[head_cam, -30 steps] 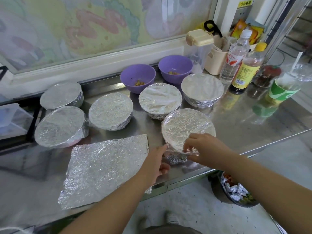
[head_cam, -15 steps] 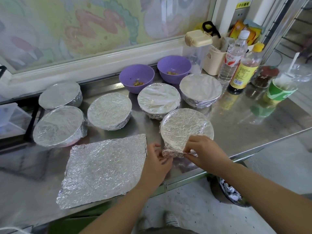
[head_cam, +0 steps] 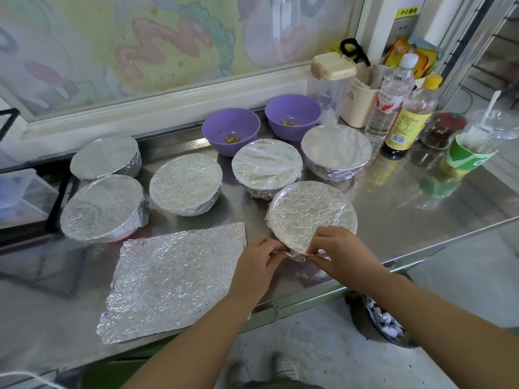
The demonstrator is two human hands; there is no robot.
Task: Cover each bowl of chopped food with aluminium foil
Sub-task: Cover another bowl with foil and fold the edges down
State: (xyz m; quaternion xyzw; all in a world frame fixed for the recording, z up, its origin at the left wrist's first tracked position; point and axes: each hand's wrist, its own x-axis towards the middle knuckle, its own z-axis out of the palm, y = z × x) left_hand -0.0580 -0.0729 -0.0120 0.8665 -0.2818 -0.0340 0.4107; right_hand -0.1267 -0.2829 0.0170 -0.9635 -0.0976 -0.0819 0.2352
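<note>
Steel tabletop (head_cam: 407, 220) under a painted window; all the work sits on it.

Largest loose item is a flat foil sheet (head_cam: 174, 279), crinkled, lying at the near edge just left of the hands. Probably parked there to be within reach for another bowl.

Behind it are five covered bowls (head_cam: 185, 186) in a loose double row. Foil is drawn tight over the rims and tucked down the sides. Contents hidden.

The sixth, the near bowl (head_cam: 306, 211), stands at the front edge just right of the sheet, close against a covered bowl behind it. Its top is skinned with foil, but the near side is not yet tucked. Contents not visible.

Two purple bowls (head_cam: 230, 130) sit at the back by the sill, uncovered, each holding a small heap of chopped yellow-green pieces. By my reckoning these two remain to do, and only one sheet lies ready.

At the right end, bottles (head_cam: 404, 122) and a green cup (head_cam: 469, 153) are bunched clear of the work.

Left hand (head_cam: 258, 262) and right hand (head_cam: 339, 254) meet at the near rim of the near bowl. Both grips are clenched on the foil flap (head_cam: 297, 255), thumb and fingertips pinching the bunched edge from either side. I judge this gathers the slack so it can be folded under the rim to keep the cover seated.
</note>
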